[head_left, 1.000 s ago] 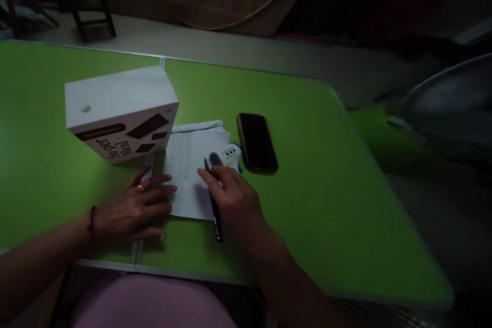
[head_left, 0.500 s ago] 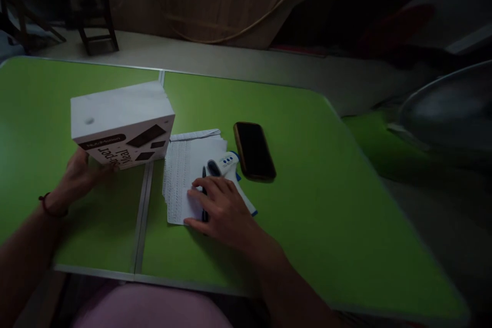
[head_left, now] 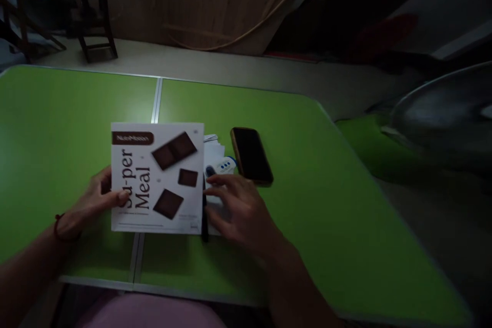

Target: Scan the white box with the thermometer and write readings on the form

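Box in the left fingers, right fingers loose beside it

Gripping the white box at one side with the left fingers, with the thumb on the printed front and the rest tucked around behind. Cannot tell whether resting on the green bench or lifted off it. Spreading the right fingers loosely, bent and apart, just beside the opposite edge of the box. Cannot tell whether touching that edge or the dark pen close to the fingertips.

Could go wrong, as a judgement: tipping or twisting of the box, caused by a grip on one side only; rolling of the pen or shifting of the papers, caused by a brush from the box; knocking of the white thermometer, caused by a sideways sweep of the right fingers, so near to it.

Counting: one box, with three brown shapes printed on the front; one pen, partly hidden between box and right fingers; one thermometer, just beyond the right fingers; one phone, beyond the right knuckles and just beside the thermometer; several papers, mostly covered by box and right fingers, too hidden to number.
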Available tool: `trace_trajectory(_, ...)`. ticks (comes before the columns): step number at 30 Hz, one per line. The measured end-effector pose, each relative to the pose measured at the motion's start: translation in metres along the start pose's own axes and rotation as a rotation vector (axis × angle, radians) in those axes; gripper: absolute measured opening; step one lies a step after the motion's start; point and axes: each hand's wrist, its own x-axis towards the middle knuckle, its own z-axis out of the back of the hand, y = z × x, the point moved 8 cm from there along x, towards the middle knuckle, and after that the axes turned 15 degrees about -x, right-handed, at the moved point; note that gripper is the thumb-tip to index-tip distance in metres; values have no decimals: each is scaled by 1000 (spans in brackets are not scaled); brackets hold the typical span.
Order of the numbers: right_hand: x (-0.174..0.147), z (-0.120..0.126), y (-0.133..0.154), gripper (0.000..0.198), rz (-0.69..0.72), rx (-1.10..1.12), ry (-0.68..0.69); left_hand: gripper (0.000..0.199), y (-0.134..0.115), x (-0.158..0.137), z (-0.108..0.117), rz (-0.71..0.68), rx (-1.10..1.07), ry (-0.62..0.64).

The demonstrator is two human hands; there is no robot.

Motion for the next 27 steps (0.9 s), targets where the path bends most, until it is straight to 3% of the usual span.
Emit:
trace_trajectory(2,-3,-1,-21,25,-157,-117,24,67,5,0,-14,57,-34,36)
trace_trajectory(5,-13,-17,-48,49,-405,-276,301,67,9,0,-24,130,-110,12)
trace_trajectory(8,-25,-32,-60,44,-594,-259,625,68,8,1,-26,149,-136,-5)
trace_trajectory(10,-25,-34,-62,37,-668,-190,698,69,7,1,-26,138,-148,10)
trace_trajectory(12,-21,-27,-67,37,-767,-121,615,68,9,1,-26,138,-162,27)
trace_trajectory(14,-21,-12,-72,46,-896,10,388,67,12,1,-26,143,-171,39)
trace_trajectory(17,-30,8,-65,51,-1018,412,45,67,15,2,-27,140,-166,34)
trace_trajectory(21,-33,22,-24,45,-985,983,-84,67,16,2,-27,146,-150,13)
trace_trajectory(23,-27,21,-1,55,-965,1199,-38,67,16,2,-28,152,-155,16)
trace_trajectory(27,-14,-1,33,56,-958,1436,212,66,20,0,-27,155,-174,12)
